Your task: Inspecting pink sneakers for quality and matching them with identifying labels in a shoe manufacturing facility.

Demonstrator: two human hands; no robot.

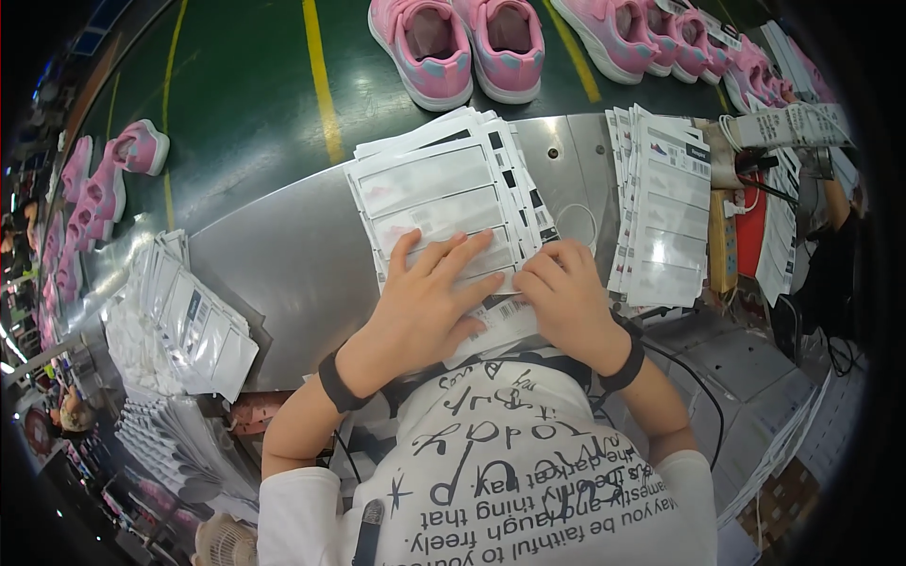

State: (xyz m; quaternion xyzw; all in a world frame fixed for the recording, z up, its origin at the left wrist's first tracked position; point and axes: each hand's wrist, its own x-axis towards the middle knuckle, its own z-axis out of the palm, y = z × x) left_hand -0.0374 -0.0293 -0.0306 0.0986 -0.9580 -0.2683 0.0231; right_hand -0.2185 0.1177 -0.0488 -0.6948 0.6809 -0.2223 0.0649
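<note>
A thick stack of white printed label sheets (pixel 429 179) lies on the metal table edge in front of me. My left hand (pixel 420 302) rests on the lower part of the stack, its fingers spread and pressing the top sheet. At the lower right corner of that sheet, my right hand (pixel 569 300) has its fingers curled together in a pinch on the sheet's edge. Just below the stack, close to my body, a white strip with barcodes (pixel 500 325) shows partly under my hands.
Pink sneakers (pixel 434 57) stand on the green conveyor belt (pixel 241 104) beyond the table. More label sheets (pixel 668 212) lie at the right, others (pixel 203 330) at the left. A power strip (pixel 724 245) and cables are at the right edge. A white cord loops (pixel 593 222) beside the stack.
</note>
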